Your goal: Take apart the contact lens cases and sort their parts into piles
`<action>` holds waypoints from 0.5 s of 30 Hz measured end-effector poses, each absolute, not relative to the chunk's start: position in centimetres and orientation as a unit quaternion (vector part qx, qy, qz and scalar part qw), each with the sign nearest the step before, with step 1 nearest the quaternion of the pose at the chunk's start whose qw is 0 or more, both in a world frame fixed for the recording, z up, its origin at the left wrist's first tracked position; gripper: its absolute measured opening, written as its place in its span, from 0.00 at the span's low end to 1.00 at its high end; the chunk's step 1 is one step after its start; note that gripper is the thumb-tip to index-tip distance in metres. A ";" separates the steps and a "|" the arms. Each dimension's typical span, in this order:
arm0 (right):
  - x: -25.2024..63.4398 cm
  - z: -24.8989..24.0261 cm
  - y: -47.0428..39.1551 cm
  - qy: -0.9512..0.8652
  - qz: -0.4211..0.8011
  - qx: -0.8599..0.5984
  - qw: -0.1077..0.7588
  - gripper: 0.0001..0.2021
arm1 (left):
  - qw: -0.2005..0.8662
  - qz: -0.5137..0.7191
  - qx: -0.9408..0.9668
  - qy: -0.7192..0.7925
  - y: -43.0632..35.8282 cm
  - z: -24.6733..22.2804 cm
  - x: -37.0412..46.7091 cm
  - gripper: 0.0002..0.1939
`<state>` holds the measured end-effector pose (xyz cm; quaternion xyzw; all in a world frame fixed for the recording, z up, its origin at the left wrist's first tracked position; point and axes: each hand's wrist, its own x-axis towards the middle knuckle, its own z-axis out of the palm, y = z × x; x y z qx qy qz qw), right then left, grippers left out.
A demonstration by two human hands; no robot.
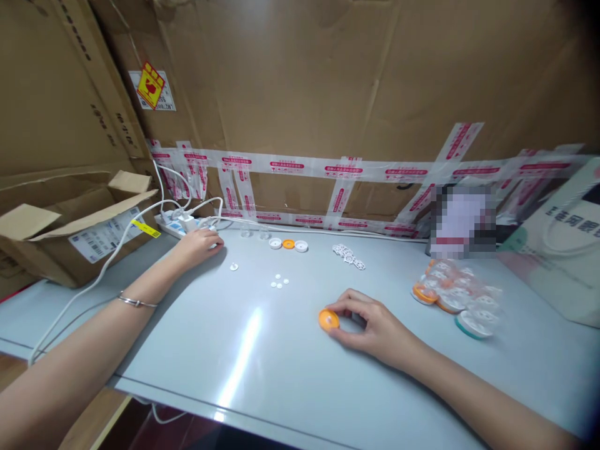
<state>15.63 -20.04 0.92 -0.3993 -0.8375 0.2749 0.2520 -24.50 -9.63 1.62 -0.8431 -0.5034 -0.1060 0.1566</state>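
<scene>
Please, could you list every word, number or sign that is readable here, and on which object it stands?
"LM27…" seemingly, upside down: white label; rest unclear.
Red wineglass symbol: yellow diamond sticker; its characters are blurred.
Chinese characters, too blurred to quote: packing tape, paper bag, left carton.
Too small to read: shipping label, yellow tag.

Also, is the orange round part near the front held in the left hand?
No, the fingers of the right hand hold the orange round part, while the left hand is near the power strip.
</scene>
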 end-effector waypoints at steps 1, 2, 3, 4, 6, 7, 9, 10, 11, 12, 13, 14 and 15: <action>15.6 0.9 -20.1 -0.838 0.272 -0.399 0.253 0.09 | 0.164 -0.104 -0.843 -0.502 -9.6 1.5 -24.2 0.13; 15.7 0.9 -20.1 -0.839 0.270 -0.398 0.255 0.10 | 0.168 -0.103 -0.844 -0.500 -9.5 1.4 -23.9 0.13; 15.7 0.8 -20.1 -0.840 0.266 -0.397 0.257 0.10 | 0.166 -0.104 -0.846 -0.496 -9.4 1.3 -23.7 0.13; 15.7 0.8 -20.1 -0.840 0.264 -0.396 0.259 0.11 | 0.163 -0.104 -0.849 -0.492 -9.3 1.2 -23.5 0.13; 15.7 0.8 -20.1 -0.841 0.260 -0.395 0.263 0.10 | 0.151 -0.106 -0.855 -0.485 -9.2 1.0 -23.4 0.12; 15.7 0.8 -20.1 -0.841 0.259 -0.395 0.264 0.10 | 0.145 -0.110 -0.857 -0.483 -9.1 0.9 -23.4 0.12; 15.6 0.8 -20.1 -0.841 0.259 -0.396 0.263 0.10 | 0.132 -0.127 -0.860 -0.477 -9.1 0.7 -23.4 0.12; 15.6 0.8 -20.1 -0.841 0.259 -0.396 0.263 0.10 | 0.125 -0.145 -0.859 -0.475 -9.1 0.7 -23.5 0.12; 15.6 0.8 -20.1 -0.841 0.260 -0.396 0.262 0.10 | 0.121 -0.165 -0.856 -0.474 -9.2 0.8 -23.5 0.12; 15.6 0.8 -20.1 -0.841 0.261 -0.396 0.261 0.10 | 0.120 -0.185 -0.852 -0.475 -9.4 1.0 -23.6 0.13; 15.6 0.8 -20.1 -0.841 0.261 -0.396 0.261 0.09 | 0.123 -0.208 -0.844 -0.479 -9.6 1.3 -23.5 0.13; 15.7 0.8 -20.1 -0.840 0.262 -0.397 0.261 0.09 | 0.131 -0.237 -0.831 -0.486 -10.0 1.6 -23.3 0.13; 15.7 0.9 -20.1 -0.839 0.264 -0.398 0.262 0.09 | 0.144 -0.269 -0.814 -0.493 -10.4 2.0 -23.0 0.13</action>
